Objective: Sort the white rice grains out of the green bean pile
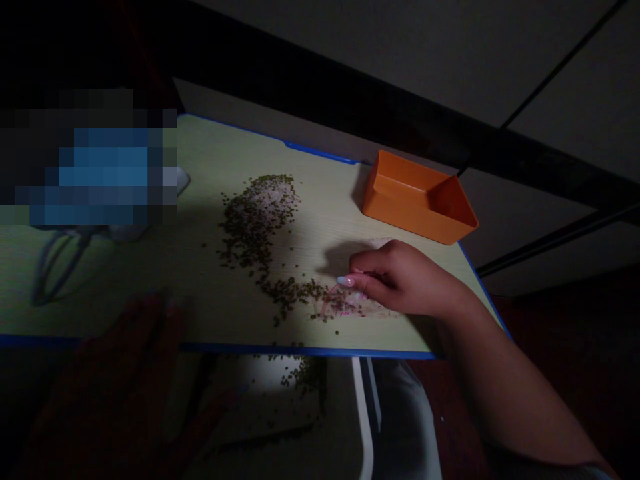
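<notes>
A pale green table (210,153) with a blue edge carries a long scatter of small dark green grains (257,223). My right hand (400,277) rests on the table at the near end of the scatter, fingers curled and pinched together, by pink marks on the surface. What it pinches is too small to see. My left hand (120,373) lies in deep shadow at the near left edge, fingers stretched out flat. An orange plastic tray (417,200) stands at the table's far right corner, beyond my right hand.
A blurred blue patch covers something at the far left, with a grey looped cord (55,263) lying under it. Below the near edge, a bag with more grains (300,377) shows. Dark floor lies to the right.
</notes>
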The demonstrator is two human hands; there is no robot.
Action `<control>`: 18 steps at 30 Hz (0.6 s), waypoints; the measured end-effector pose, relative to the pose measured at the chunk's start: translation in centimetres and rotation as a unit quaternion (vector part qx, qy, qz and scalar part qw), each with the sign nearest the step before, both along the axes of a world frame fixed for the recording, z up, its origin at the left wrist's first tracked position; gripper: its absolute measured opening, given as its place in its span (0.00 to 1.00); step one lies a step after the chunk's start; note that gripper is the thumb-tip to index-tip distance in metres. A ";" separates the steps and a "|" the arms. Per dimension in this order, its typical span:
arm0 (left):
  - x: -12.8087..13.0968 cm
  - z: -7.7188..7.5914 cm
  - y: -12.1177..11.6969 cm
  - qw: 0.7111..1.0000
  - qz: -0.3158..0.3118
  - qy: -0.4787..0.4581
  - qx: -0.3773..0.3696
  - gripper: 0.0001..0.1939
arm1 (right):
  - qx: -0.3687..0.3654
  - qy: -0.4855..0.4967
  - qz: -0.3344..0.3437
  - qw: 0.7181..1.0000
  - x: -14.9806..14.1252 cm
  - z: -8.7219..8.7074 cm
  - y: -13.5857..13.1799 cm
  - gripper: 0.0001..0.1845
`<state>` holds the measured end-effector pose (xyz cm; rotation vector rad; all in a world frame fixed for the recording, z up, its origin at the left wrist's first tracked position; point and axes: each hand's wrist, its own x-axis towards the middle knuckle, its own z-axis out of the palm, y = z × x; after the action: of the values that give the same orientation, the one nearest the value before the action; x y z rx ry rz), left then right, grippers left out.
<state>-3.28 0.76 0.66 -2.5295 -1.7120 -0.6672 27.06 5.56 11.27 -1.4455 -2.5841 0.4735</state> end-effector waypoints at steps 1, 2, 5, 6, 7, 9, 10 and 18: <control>0.0 0.0 0.0 1.000 0.000 0.001 -0.002 0.41 | -0.006 0.001 -0.003 1.000 0.1 0.1 0.0 0.17; 0.0 0.1 -0.1 1.000 -0.003 0.002 -0.003 0.41 | -0.011 0.001 -0.009 1.000 0.2 0.2 0.0 0.17; -0.1 0.2 -0.1 1.000 0.000 0.008 -0.008 0.41 | -0.027 0.001 -0.022 0.999 0.5 0.5 0.0 0.17; -0.1 0.2 -0.1 1.000 0.000 0.009 -0.010 0.40 | -0.031 0.000 -0.023 0.999 0.6 0.6 -0.1 0.17; 0.0 0.2 -0.1 1.000 0.001 0.009 -0.011 0.40 | -0.035 -0.002 -0.024 0.999 0.7 0.7 -0.1 0.17; 0.0 0.2 -0.1 1.000 -0.002 0.008 -0.012 0.41 | -0.039 -0.008 -0.028 0.999 0.7 0.7 -0.1 0.16; 0.1 0.2 -0.1 1.000 -0.004 0.005 -0.008 0.41 | -0.040 -0.011 -0.029 0.999 0.7 0.7 -0.1 0.16; 0.1 0.2 0.0 1.000 -0.008 0.004 0.003 0.40 | -0.069 -0.011 -0.007 0.998 0.4 0.6 -0.1 0.16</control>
<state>-3.22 0.72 0.90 -2.5406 -1.6882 -0.6620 27.45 5.51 11.84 -1.5174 -2.6029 0.6486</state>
